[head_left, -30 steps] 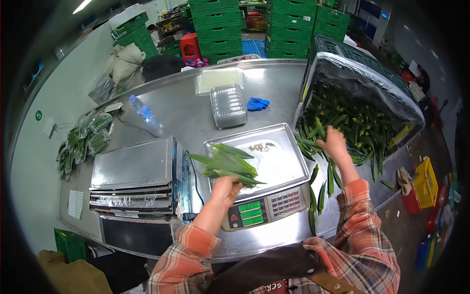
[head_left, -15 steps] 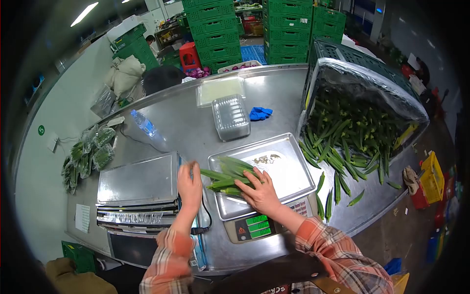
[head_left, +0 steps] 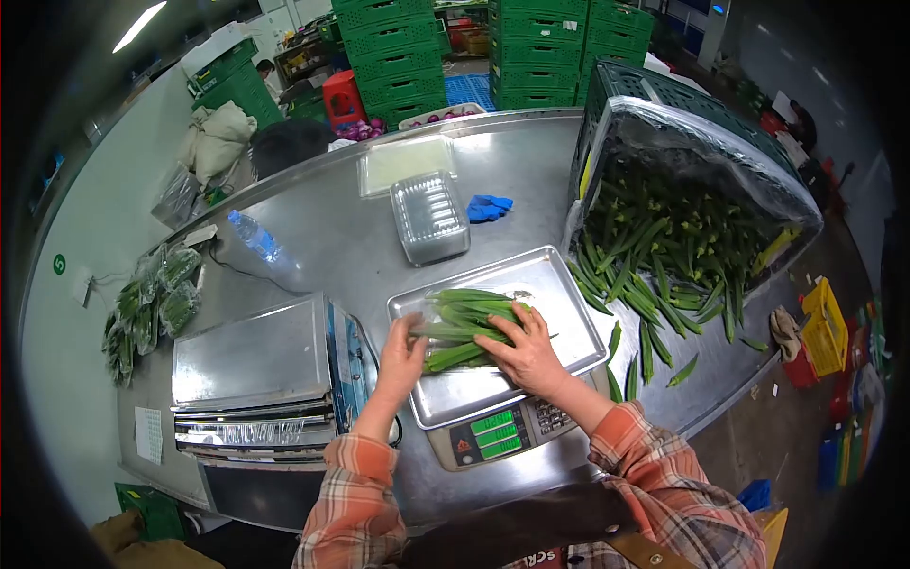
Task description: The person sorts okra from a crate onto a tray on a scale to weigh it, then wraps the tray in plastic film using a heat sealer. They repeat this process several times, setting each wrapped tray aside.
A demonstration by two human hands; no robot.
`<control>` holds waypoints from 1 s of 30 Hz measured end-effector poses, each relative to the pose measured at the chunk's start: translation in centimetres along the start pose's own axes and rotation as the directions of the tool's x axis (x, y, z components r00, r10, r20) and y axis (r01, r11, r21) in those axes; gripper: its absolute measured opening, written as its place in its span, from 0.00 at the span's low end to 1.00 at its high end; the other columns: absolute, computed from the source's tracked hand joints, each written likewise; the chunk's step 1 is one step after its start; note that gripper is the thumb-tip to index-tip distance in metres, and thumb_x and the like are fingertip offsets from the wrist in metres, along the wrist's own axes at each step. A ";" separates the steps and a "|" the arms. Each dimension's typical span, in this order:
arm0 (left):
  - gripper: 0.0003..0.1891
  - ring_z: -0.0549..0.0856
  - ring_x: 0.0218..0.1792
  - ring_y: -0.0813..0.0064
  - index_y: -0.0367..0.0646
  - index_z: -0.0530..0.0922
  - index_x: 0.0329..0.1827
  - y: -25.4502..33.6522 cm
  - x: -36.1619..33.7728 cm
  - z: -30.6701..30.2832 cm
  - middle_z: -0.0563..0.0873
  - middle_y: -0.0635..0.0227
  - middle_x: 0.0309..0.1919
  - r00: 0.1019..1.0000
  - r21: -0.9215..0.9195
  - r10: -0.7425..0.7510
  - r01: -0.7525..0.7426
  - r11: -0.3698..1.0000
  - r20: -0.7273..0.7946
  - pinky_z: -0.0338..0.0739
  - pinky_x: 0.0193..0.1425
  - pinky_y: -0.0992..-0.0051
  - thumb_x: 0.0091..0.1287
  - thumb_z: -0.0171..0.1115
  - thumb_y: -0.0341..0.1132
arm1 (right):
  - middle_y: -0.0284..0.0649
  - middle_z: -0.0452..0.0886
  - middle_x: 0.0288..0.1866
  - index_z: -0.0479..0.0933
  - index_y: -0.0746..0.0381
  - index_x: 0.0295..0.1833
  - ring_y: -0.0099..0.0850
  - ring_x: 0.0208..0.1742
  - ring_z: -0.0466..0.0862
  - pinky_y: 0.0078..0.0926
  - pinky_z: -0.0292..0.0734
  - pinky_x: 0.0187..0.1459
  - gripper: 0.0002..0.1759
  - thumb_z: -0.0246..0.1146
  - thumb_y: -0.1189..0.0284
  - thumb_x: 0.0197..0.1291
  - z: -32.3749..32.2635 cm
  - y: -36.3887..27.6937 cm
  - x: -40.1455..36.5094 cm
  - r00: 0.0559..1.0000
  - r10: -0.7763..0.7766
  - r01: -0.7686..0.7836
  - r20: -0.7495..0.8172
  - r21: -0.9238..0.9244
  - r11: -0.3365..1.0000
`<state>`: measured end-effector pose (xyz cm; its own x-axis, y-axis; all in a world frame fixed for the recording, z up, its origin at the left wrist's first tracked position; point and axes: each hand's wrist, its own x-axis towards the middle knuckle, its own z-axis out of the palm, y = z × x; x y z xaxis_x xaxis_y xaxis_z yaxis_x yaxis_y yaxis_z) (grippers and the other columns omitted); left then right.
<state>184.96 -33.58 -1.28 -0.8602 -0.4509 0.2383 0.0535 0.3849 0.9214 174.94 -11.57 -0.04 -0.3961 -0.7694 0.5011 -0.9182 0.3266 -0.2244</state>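
Observation:
A bundle of green okra (head_left: pixel 460 327) lies in the metal tray of a weighing scale (head_left: pixel 488 438), the pods pointing roughly left to right. My left hand (head_left: pixel 403 356) is at the left end of the bundle, its fingers bent against the pod ends and slightly blurred. From the right, my right hand (head_left: pixel 526 353) cups the pods, with fingers curved over them. The bundle is held between both hands. The tray (head_left: pixel 455 406) shows bare metal in front of the okra and some dark residue behind it. Green digits glow on the scale's display.
A crate (head_left: pixel 697 109) lined with plastic spills loose okra (head_left: pixel 654 308) on the right. Behind the tray are clear plastic containers (head_left: pixel 429 218) and a blue glove (head_left: pixel 489 208). At left stand a wrapping machine (head_left: pixel 251 351), a water bottle (head_left: pixel 254 237) and bagged okra (head_left: pixel 156 308).
My left hand has come down to the left end of the okra. My right hand has stayed on the bundle, which has shifted within the tray. The camera view has moved slightly.

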 end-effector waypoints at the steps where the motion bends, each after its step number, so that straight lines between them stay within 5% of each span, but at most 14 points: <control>1: 0.15 0.81 0.47 0.73 0.34 0.75 0.51 0.0 0.3 -0.9 0.77 0.59 0.50 0.997 0.041 -0.037 0.035 0.999 0.068 0.75 0.50 0.77 0.60 0.56 0.20 | 0.43 0.71 0.61 0.78 0.49 0.53 0.54 0.67 0.62 0.61 0.55 0.64 0.20 0.66 0.66 0.52 -0.1 0.0 -0.1 0.998 0.056 -0.055 -0.030 0.015 0.998; 3: 0.07 0.79 0.36 0.82 0.35 0.78 0.41 0.4 0.6 -1.7 0.81 0.67 0.43 0.976 0.004 -0.163 0.164 0.986 0.143 0.74 0.42 0.82 0.59 0.62 0.22 | 0.43 0.70 0.61 0.78 0.49 0.53 0.55 0.67 0.62 0.62 0.55 0.64 0.20 0.66 0.66 0.52 -0.7 0.1 -0.6 0.996 0.079 -0.078 -0.031 0.060 0.995; 6: 0.06 0.79 0.36 0.83 0.36 0.79 0.39 1.6 0.7 -2.3 0.82 0.69 0.41 0.943 -0.157 -0.283 0.310 0.938 0.176 0.74 0.43 0.82 0.59 0.63 0.22 | 0.43 0.69 0.62 0.77 0.51 0.53 0.51 0.69 0.61 0.58 0.53 0.66 0.20 0.68 0.67 0.51 -1.3 -0.1 -1.2 0.996 0.091 -0.091 -0.002 0.094 0.991; 11: 0.03 0.79 0.46 0.76 0.36 0.79 0.34 2.5 0.4 -4.7 0.82 0.63 0.42 0.993 -0.341 -0.115 0.101 0.934 -0.021 0.73 0.54 0.76 0.58 0.62 0.20 | 0.42 0.71 0.61 0.79 0.54 0.49 0.45 0.69 0.63 0.51 0.53 0.68 0.18 0.69 0.66 0.50 -0.2 0.6 -1.6 0.995 0.096 -0.095 -0.009 0.090 0.991; 18: 0.04 0.80 0.44 0.74 0.35 0.79 0.32 5.2 -1.8 -7.5 0.81 0.61 0.43 0.996 -0.475 -0.070 0.033 0.879 -0.060 0.75 0.54 0.76 0.57 0.61 0.18 | 0.43 0.73 0.57 0.81 0.61 0.37 0.46 0.66 0.65 0.51 0.58 0.63 0.10 0.69 0.70 0.48 -0.6 1.7 0.0 0.968 0.184 -0.154 -0.172 0.178 0.972; 19: 0.04 0.80 0.44 0.74 0.35 0.79 0.32 5.9 -2.0 -7.3 0.81 0.61 0.42 0.996 -0.482 -0.069 0.034 0.875 -0.056 0.75 0.54 0.75 0.57 0.61 0.18 | 0.44 0.73 0.56 0.80 0.61 0.42 0.48 0.64 0.67 0.48 0.59 0.63 0.12 0.67 0.69 0.51 -1.3 1.6 0.4 0.977 0.178 -0.170 -0.119 0.075 0.983; 22: 0.05 0.80 0.44 0.74 0.35 0.79 0.32 6.5 -2.1 -6.5 0.81 0.61 0.42 0.997 -0.524 -0.080 0.071 0.849 0.006 0.76 0.54 0.75 0.57 0.60 0.17 | 0.45 0.73 0.56 0.77 0.62 0.48 0.48 0.63 0.68 0.44 0.61 0.63 0.16 0.64 0.67 0.56 -3.4 1.2 1.3 0.941 0.285 -0.249 -0.183 0.195 0.948; 24: 0.05 0.81 0.44 0.74 0.35 0.79 0.32 6.7 -2.4 -5.0 0.81 0.61 0.42 0.992 -0.468 -0.075 0.112 0.877 0.097 0.76 0.53 0.75 0.57 0.60 0.17 | 0.50 0.73 0.57 0.70 0.63 0.59 0.45 0.56 0.75 0.36 0.69 0.57 0.21 0.57 0.65 0.63 -6.8 -0.3 0.9 0.925 0.355 -0.358 0.135 0.620 0.698; 26: 0.05 0.81 0.44 0.77 0.35 0.80 0.33 7.8 -2.7 -2.2 0.83 0.64 0.41 0.979 -0.413 -0.072 0.147 0.899 0.192 0.76 0.52 0.78 0.57 0.61 0.17 | 0.51 0.75 0.55 0.69 0.62 0.61 0.45 0.52 0.78 0.35 0.71 0.55 0.22 0.54 0.63 0.65 -8.8 -2.3 -1.2 0.849 0.248 -0.520 0.466 0.657 0.546; 28: 0.08 0.81 0.47 0.75 0.36 0.81 0.41 8.3 -3.1 0.5 0.84 0.64 0.43 0.917 -0.347 -0.128 0.268 0.899 0.377 0.75 0.54 0.77 0.59 0.61 0.21 | 0.41 0.81 0.41 0.69 0.63 0.61 0.28 0.41 0.81 0.27 0.75 0.47 0.20 0.55 0.66 0.67 -9.6 -2.6 -4.2 0.768 0.237 -0.610 0.595 0.567 0.553; 30: 0.11 0.81 0.49 0.74 0.37 0.80 0.47 7.4 -1.9 1.5 0.83 0.63 0.46 0.952 -0.161 -0.121 0.171 0.972 0.282 0.73 0.57 0.76 0.62 0.60 0.25 | 0.39 0.82 0.37 0.72 0.62 0.60 0.24 0.38 0.81 0.25 0.76 0.43 0.20 0.53 0.63 0.69 -11.1 -0.7 -8.7 0.772 0.390 -0.634 0.501 0.573 0.519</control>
<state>186.17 -28.69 4.60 -0.9683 -0.2482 0.0287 -0.0137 0.1672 0.9858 178.94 1.01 5.04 -0.6592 -0.7424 -0.1194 -0.2201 0.3424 -0.9134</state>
